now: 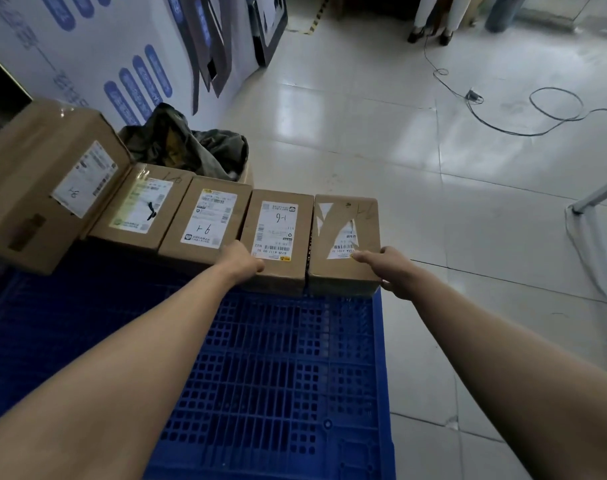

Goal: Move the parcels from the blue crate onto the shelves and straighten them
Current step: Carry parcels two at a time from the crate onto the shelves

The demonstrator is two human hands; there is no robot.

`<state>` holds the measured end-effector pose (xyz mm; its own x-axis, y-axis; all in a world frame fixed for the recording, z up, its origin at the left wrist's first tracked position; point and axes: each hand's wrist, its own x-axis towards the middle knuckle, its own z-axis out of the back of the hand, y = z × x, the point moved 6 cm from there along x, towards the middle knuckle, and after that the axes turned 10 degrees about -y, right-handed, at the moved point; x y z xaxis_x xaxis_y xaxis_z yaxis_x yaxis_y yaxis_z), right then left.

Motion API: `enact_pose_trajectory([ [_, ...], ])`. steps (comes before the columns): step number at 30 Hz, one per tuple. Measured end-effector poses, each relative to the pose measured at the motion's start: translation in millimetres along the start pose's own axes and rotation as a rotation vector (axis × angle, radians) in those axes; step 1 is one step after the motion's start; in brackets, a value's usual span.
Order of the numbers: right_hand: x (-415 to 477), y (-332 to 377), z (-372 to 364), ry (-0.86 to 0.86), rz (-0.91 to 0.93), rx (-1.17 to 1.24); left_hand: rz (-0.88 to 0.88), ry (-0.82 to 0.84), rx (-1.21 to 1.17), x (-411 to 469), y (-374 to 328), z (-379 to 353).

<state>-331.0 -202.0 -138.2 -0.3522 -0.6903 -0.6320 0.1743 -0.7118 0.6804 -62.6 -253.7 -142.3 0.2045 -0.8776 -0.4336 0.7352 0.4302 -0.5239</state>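
Brown cardboard parcels (205, 216) stand in a row on the blue slatted plastic crate (278, 375) (side by side). My left hand (245, 263) curls round the "1-6" labelled parcel (278, 223) at its near corner; my right hand (394, 271) grips the torn-label end parcel (343, 237) beside it.

Far left, a dark cloth (187, 147) is heaped in a box. A cable (473, 95) loops over the tiled floor (347, 126) far right, near a white stand (596, 195).

Soft indoor light is brightest at the far right, where the glossy floor (364, 109) tiles throw pale glare. The near left of the blue crate (278, 358) lies in deep shadow. Wide-angle bending curves the edges; far corners look soft.
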Motion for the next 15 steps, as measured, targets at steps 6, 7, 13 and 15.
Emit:
enact_pose_trajectory([
  [6, 24.8, -21.1, -5.0, 0.042, -0.125, 0.06, 0.114, 0.07, -0.184, 19.9, 12.0, -15.0],
  [7, 27.0, -23.3, -6.4, 0.056, -0.138, 0.077, 0.132, 0.081, -0.215, 22.2, 12.5, -17.9],
  [13, 35.1, -34.6, 2.0, 0.053, -0.152, 0.2, 0.225, 0.151, -0.356, 25.2, 10.1, -31.6],
  [15, 33.0, -38.4, 9.5, 0.09, -0.152, 0.23, 0.239, 0.14, -0.429, 23.0, 7.4, -30.2],
])
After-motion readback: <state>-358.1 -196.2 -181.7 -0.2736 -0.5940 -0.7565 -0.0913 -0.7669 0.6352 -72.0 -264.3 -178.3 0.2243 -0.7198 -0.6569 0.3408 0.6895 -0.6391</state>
